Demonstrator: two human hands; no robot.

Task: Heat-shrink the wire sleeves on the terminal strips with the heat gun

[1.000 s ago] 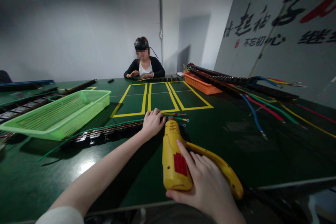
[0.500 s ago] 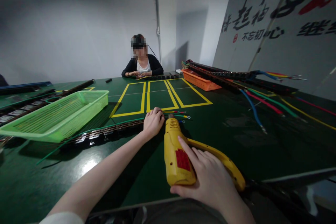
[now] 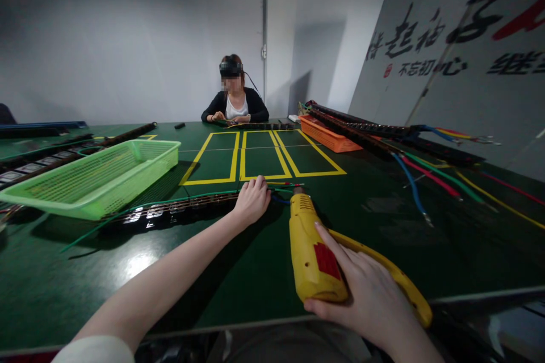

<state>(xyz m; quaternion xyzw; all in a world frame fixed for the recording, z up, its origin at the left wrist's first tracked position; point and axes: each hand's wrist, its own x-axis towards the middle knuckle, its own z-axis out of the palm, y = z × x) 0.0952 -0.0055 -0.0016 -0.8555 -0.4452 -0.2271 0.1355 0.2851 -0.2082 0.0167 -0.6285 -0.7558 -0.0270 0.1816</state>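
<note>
A yellow heat gun (image 3: 309, 255) with a red patch is gripped in my right hand (image 3: 366, 289), its metal nozzle pointing away from me. Just past the nozzle lie the ends of several coloured wires (image 3: 286, 186). My left hand (image 3: 252, 199) is closed over the wire bundle, left of the nozzle. From under that hand a long dark wire harness (image 3: 183, 210), with a green wire along it, runs left across the green table (image 3: 204, 272). My left fingertips curl out of sight around the wires.
At the left a light green plastic basket (image 3: 91, 204) stands beside more dark harnesses (image 3: 38, 164). An orange basket (image 3: 330, 135) at the back right bears harnesses whose coloured wires (image 3: 413, 187) hang toward me. Across the table sits a person (image 3: 236, 105), hands on the tabletop.
My right hand has moved the heat gun to the right, so its nozzle now covers the wire tips. My left hand stays on the bundle. The view has shifted slightly.
</note>
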